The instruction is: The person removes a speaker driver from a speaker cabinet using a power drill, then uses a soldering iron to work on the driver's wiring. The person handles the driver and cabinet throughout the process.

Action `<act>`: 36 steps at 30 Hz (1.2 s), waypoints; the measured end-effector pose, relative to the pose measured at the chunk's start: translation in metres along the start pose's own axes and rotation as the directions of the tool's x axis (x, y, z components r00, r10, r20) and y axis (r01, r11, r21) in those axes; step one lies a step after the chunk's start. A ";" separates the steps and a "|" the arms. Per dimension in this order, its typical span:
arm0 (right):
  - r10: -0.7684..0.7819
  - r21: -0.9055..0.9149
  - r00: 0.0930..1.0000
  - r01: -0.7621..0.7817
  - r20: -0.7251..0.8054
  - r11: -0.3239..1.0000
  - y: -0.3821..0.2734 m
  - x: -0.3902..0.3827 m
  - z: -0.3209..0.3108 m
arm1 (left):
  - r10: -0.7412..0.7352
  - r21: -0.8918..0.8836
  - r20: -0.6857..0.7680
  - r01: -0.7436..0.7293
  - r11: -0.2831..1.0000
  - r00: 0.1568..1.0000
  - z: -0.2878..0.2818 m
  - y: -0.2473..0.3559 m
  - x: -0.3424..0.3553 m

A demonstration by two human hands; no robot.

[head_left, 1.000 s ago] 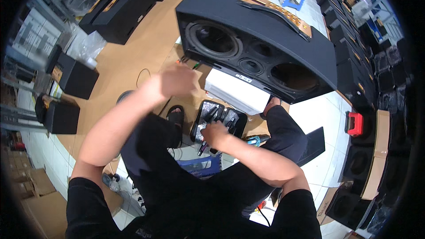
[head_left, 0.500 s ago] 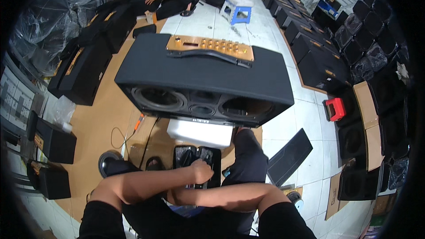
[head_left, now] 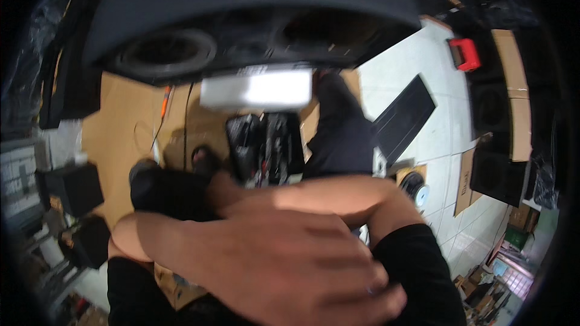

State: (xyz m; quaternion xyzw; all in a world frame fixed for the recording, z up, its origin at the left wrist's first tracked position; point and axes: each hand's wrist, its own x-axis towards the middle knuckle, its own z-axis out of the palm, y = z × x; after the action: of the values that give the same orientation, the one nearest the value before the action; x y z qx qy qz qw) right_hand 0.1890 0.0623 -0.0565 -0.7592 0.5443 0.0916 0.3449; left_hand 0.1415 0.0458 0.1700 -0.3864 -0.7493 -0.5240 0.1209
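Your left forearm (head_left: pixel 151 238) crosses low, its hand hidden, so I cannot tell its grip. Your right hand (head_left: pixel 290 265) is close to the lens, fingers spread, holding nothing. The tool tray (head_left: pixel 266 145) lies on the cardboard (head_left: pixel 121 121) between your legs, just below the white box (head_left: pixel 257 89) and speaker (head_left: pixel 241 18). Open tile lies to the right.

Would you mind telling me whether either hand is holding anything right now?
The big blurred hand near the camera shows nothing in it; the other hand is hidden, so it cannot be told.

A red box (head_left: pixel 464 54) sits on white tiles (head_left: pixel 411 66).
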 end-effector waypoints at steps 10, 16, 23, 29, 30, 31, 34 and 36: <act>-0.072 -0.109 0.970 0.048 -0.232 0.993 -0.024 0.100 0.031 | -0.165 -0.266 -0.464 0.041 0.963 0.870 0.049 0.044 -0.014; 0.079 -0.087 0.966 -0.059 0.246 0.994 -0.028 0.019 -0.009 | 0.004 -0.514 -0.062 -0.035 0.857 0.998 0.011 0.010 -0.047; 0.077 0.052 0.993 -0.082 0.092 0.995 0.010 0.004 -0.027 | -0.482 0.255 -0.222 0.528 0.810 0.847 -0.050 -0.047 -0.024; 0.086 0.005 0.995 -0.087 0.047 0.996 0.005 0.002 -0.033 | -0.451 0.173 -0.466 0.578 0.798 0.762 -0.025 -0.040 -0.039; 0.065 -0.003 0.997 -0.065 0.040 0.998 0.002 0.002 -0.036 | -0.434 0.160 -0.476 0.561 0.812 0.765 -0.025 -0.039 -0.039; 0.046 -0.010 0.998 -0.045 0.033 0.999 -0.002 0.002 -0.040 | -0.422 0.154 -0.493 0.554 0.818 0.760 -0.025 -0.037 -0.041; 0.068 0.012 0.997 -0.067 -0.037 0.998 0.012 -0.009 -0.048 | -0.404 0.128 -0.495 0.524 0.842 0.769 -0.023 -0.034 -0.047; 0.233 0.020 0.965 -0.232 -0.120 0.973 0.007 0.008 0.002 | -0.379 0.116 -0.484 0.487 0.866 0.789 -0.009 -0.041 -0.046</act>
State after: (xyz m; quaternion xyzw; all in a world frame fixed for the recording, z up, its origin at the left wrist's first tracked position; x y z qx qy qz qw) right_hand 0.1865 0.0563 -0.0651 -0.6933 0.6498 0.0832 0.3002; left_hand 0.1416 0.0106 0.1191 -0.0556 -0.8265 -0.5195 0.2095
